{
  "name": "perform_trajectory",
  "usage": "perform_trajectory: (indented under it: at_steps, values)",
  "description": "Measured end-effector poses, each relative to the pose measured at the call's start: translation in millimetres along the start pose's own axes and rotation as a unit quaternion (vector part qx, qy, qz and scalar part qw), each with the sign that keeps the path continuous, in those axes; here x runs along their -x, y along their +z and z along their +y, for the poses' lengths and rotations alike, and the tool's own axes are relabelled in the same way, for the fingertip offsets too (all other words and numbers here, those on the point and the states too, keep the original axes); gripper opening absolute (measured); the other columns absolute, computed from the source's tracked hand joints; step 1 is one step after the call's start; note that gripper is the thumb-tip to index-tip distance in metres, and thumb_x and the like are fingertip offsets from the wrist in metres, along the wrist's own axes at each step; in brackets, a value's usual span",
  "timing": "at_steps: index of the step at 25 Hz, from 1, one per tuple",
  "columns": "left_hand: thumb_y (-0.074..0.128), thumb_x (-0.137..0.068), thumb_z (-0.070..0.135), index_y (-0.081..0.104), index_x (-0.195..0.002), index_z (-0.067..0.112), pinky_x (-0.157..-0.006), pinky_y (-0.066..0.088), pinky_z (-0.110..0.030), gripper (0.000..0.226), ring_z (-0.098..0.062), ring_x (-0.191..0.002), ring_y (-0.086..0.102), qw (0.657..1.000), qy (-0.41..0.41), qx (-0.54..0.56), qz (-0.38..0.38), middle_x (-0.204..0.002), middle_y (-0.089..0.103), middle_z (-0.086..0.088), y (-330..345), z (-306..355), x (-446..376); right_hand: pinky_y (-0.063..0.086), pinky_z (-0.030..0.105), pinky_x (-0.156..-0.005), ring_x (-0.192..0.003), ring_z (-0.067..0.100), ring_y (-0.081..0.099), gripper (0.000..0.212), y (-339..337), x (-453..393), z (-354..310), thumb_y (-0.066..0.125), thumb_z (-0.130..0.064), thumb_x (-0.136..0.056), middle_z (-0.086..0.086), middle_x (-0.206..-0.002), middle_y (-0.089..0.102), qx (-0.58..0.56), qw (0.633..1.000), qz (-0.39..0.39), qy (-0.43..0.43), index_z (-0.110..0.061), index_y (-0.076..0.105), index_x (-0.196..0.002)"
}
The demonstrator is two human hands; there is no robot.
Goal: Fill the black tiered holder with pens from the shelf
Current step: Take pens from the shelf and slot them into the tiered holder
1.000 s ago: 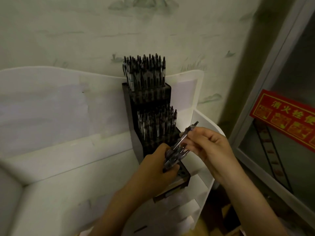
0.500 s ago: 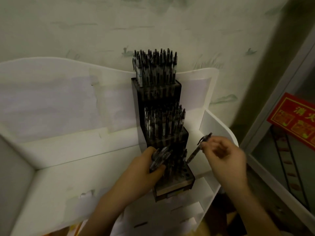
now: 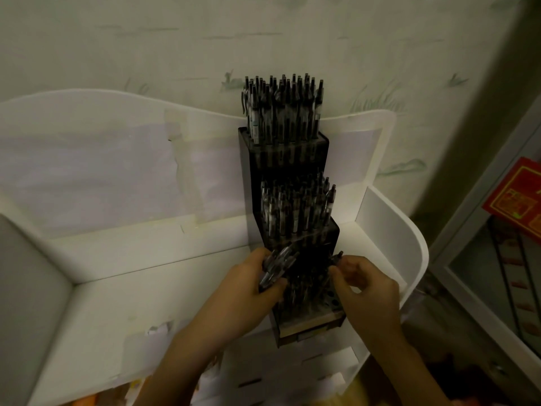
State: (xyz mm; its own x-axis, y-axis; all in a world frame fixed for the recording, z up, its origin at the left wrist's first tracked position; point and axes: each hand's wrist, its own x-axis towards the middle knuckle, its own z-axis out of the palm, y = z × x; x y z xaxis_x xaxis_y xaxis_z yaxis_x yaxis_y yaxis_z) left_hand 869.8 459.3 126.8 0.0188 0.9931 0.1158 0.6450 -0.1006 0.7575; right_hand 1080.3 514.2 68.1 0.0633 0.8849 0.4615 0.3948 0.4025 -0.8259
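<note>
Right grip [image 3: 355,284] now pinches one pen [image 3: 336,259] down at the lowest tier of the holder [image 3: 307,317], no longer raised; left grip [image 3: 251,285] holds the pen bundle [image 3: 276,266].

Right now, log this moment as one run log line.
left hand: holds pen bundle | right hand: pinches single pen over lowest tier | black tiered holder: upper tiers full | white shelf

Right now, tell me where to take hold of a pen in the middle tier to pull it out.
Pinch the clicker end of a middle-tier pen from above with two fingers. The pens stand upright and tightly packed in the black tiered holder, so only their tops are free; lift straight up.
</note>
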Motion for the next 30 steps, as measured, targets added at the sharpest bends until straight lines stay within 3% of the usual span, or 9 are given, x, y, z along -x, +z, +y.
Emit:
perform_trajectory:
  at_steps: [7,12,19,23,27,30]
  values:
    - [0.061,-0.090,0.034,0.050,-0.102,0.033,-0.054,0.040,-0.008,0.017,0.007,-0.072,0.058,1.000,0.003,0.004,-0.006,-0.081,0.060,0.011,2,0,-3,0.048,0.002,-0.072,-0.081,-0.009,0.065,0.015,8,3,7,0.074,-0.014,-0.082,-0.026,-0.082,0.065,0.020,0.999,-0.043,-0.017,-0.020,0.070,-0.095]
    - [0.062,-0.089,0.034,0.050,-0.104,0.033,-0.053,0.041,-0.008,0.019,0.006,-0.072,0.057,1.000,0.005,-0.001,-0.008,-0.083,0.060,0.012,4,2,-6,0.051,0.005,-0.070,-0.077,-0.006,0.066,0.014,15,6,15,0.071,-0.009,-0.086,-0.019,-0.080,0.066,0.074,0.987,-0.140,-0.005,-0.017,0.072,-0.097]
    - [0.060,-0.090,0.035,0.045,-0.096,0.039,-0.055,0.042,-0.010,0.016,0.005,-0.072,0.056,1.000,0.004,-0.007,-0.020,-0.082,0.059,0.009,5,4,-5,0.045,-0.001,-0.072,-0.074,-0.010,0.062,0.023,5,4,3,0.074,-0.016,-0.084,-0.009,-0.087,0.073,0.089,0.987,-0.134,0.028,-0.016,0.073,-0.107]
    - [0.059,-0.091,0.036,0.044,-0.097,0.039,-0.054,0.044,-0.014,0.017,0.002,-0.074,0.057,1.000,0.000,-0.015,-0.026,-0.085,0.059,0.010,8,7,-5,0.048,0.004,-0.068,-0.076,-0.005,0.066,0.013,-6,-1,-30,0.074,-0.019,-0.083,-0.017,-0.075,0.071,0.005,0.997,-0.071,0.024,-0.027,0.074,-0.093]
    - [0.058,-0.092,0.034,0.048,-0.099,0.030,-0.055,0.046,-0.024,0.013,-0.007,-0.066,0.058,0.999,0.011,0.000,-0.032,-0.080,0.060,0.005,14,13,-6,0.054,0.013,-0.067,-0.079,0.005,0.071,0.017,-6,-4,-58,0.074,-0.030,-0.076,-0.010,-0.084,0.076,-0.169,0.963,-0.168,0.124,-0.023,0.076,-0.090]
    - [0.058,-0.092,0.033,0.049,-0.102,0.027,-0.058,0.049,-0.028,0.015,-0.007,-0.065,0.058,0.999,0.012,0.007,-0.034,-0.080,0.061,0.005,17,15,-6,0.054,0.016,-0.066,-0.080,0.010,0.072,0.025,-5,-4,-64,0.073,-0.031,-0.070,-0.003,-0.083,0.077,-0.219,0.945,-0.169,0.177,-0.017,0.077,-0.090]
